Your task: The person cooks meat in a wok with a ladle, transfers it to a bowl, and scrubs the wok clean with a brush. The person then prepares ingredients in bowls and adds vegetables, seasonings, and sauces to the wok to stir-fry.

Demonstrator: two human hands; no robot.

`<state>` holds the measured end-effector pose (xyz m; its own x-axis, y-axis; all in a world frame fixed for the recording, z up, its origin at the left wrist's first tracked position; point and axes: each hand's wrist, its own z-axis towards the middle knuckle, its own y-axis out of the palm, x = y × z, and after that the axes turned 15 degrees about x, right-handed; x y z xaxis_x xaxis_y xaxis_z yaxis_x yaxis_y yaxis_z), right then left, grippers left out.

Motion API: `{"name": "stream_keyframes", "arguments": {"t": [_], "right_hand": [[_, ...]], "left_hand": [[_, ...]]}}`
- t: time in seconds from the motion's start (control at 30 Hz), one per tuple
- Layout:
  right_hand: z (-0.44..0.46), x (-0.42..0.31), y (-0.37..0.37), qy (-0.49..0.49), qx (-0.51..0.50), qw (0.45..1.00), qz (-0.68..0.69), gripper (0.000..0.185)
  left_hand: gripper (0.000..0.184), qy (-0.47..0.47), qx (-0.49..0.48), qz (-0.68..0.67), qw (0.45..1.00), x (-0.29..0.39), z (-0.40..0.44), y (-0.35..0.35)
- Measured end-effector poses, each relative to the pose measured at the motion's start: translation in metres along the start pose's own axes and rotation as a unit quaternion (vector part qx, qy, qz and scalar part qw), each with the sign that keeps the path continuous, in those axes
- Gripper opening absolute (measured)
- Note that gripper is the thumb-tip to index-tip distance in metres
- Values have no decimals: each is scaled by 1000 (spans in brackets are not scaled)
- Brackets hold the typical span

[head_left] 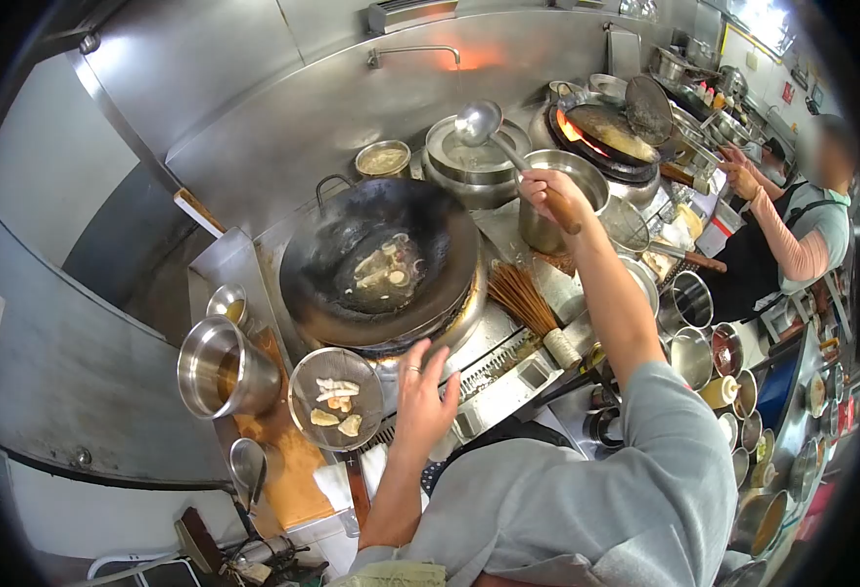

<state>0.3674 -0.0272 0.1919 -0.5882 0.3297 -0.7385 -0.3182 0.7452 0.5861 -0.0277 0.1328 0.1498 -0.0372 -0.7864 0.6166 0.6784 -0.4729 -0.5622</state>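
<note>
My right hand [550,196] grips the wooden handle of a ladle [479,122], whose bowl is over a water-filled metal pot [469,161] at the back of the stove. My left hand [428,396] is held with its fingers apart, in front of the near rim of a large black wok [303,245]. Several pale sliced pieces [388,266] lie in the wok's bottom, with some steam or smoke above. Just left of that hand is a round mesh strainer [298,396] with several pale pieces of food in it.
A steel pot [200,367] stands left of the strainer. Right of the wok lie a bamboo brush [523,298] and a tall steel pot [543,230]. A co-worker [792,225] stands at the far right, near a second wok [611,132] over flame. Sauce containers [724,391] line the right counter.
</note>
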Motion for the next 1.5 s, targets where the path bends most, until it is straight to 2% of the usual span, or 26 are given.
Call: {"name": "stream_keyframes", "arguments": {"t": [0.1,0.17,0.23,0.27,0.37,0.43,0.5,0.57,0.63,0.67,0.73,0.8,0.83,0.87,0.9,0.93,0.97,1.0,1.03,1.07,1.1,1.23,1.27,1.3,1.4,1.5], "right_hand": [[-49,5,22,75,-42,979,185,10],[-72,14,24,119,-87,970,191,9],[-107,29,43,62,-25,988,140,10],[-117,38,46,68,-15,989,127,12],[-152,59,68,-33,20,988,-152,7],[-167,80,76,-57,28,957,-283,43],[-188,96,74,-86,41,929,-359,59],[-218,109,83,-138,110,881,-439,68],[-236,132,77,-213,126,871,-425,72],[-234,148,66,-284,100,841,-450,71],[-230,165,62,-319,88,801,-499,71],[-194,195,42,-407,108,751,-508,66],[-198,187,51,-328,99,799,-495,65],[-200,189,53,-308,89,799,-509,65],[-197,203,51,-381,89,768,-507,66],[-214,187,56,-236,53,887,-392,63],[-232,170,61,-86,4,964,-252,59],[-228,172,45,-86,-32,974,-208,60],[-225,175,28,-83,-73,980,-165,62],[-253,166,22,-103,-15,962,-251,64],[-273,163,5,-130,23,954,-271,62],[-369,137,-94,-67,16,998,8,47],[-406,125,-111,-70,77,995,10,40],[-431,118,-138,-85,108,991,-2,36],[-488,92,-185,-103,269,954,-78,53],[-495,87,-232,-135,352,921,-99,49]], "left_hand": [[35,-25,-79,-85,993,1,-16,-11],[32,-12,-127,-136,982,-2,-25,-14],[31,-16,-202,-183,962,0,-32,-16],[29,-4,-210,-200,957,3,-37,-16],[26,34,-271,-220,936,9,-43,-15],[24,47,-288,-232,928,13,-48,-14],[24,58,-311,-244,917,21,-48,-13],[23,78,-327,-260,905,29,-49,-10],[23,95,-355,-274,889,36,-53,0],[24,92,-368,-284,881,39,-56,8],[25,123,-409,-237,873,35,-65,29],[28,149,-464,-196,851,39,-74,47],[26,164,-478,-171,846,36,-81,58],[26,138,-512,-152,834,45,-77,62],[26,110,-542,-129,823,55,-73,67],[26,138,-527,-138,827,54,-78,78],[27,159,-509,-147,833,48,-88,92],[29,175,-485,-156,842,51,-95,107],[30,186,-484,-168,838,55,-103,120],[31,197,-482,-176,836,62,-107,130],[33,205,-478,-182,834,73,-110,136],[23,94,-487,-129,859,129,-122,161],[18,103,-417,-156,889,132,-130,173],[17,92,-393,-152,902,140,-132,179],[11,37,-317,-135,938,164,-131,198],[10,70,-229,-89,967,178,-128,221]]}}
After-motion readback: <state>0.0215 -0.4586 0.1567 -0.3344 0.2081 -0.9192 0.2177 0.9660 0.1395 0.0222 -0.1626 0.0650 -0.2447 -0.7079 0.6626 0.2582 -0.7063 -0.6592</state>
